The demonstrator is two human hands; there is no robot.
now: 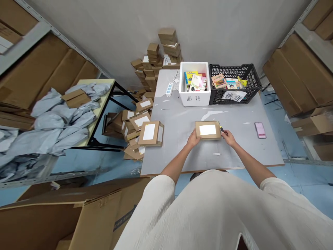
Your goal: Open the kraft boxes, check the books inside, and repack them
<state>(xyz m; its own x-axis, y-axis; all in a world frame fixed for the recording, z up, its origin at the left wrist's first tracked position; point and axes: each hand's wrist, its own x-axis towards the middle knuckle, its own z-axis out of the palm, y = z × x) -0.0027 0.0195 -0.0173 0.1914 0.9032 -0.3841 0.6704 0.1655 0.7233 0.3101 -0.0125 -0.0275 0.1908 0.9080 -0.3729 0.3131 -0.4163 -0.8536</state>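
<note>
A small brown cardboard box (208, 136) with a white label lies on the grey table (179, 152) in front of me. My left hand (193, 139) is closed on the box's left edge. In my right hand (228, 137) is a black and yellow utility knife (221, 128), held against or close beside the box's right side. Whether its blade touches the cardboard I cannot tell. The box's lid looks closed, with its label facing up.
Behind the box stand a white foam bin (195, 99) and a black plastic crate (235, 98), both holding books. A power strip (169, 89) lies left, a phone (260, 130) right. Another labelled box (151, 133) sits at the table's left edge, beside piled cartons (140, 119).
</note>
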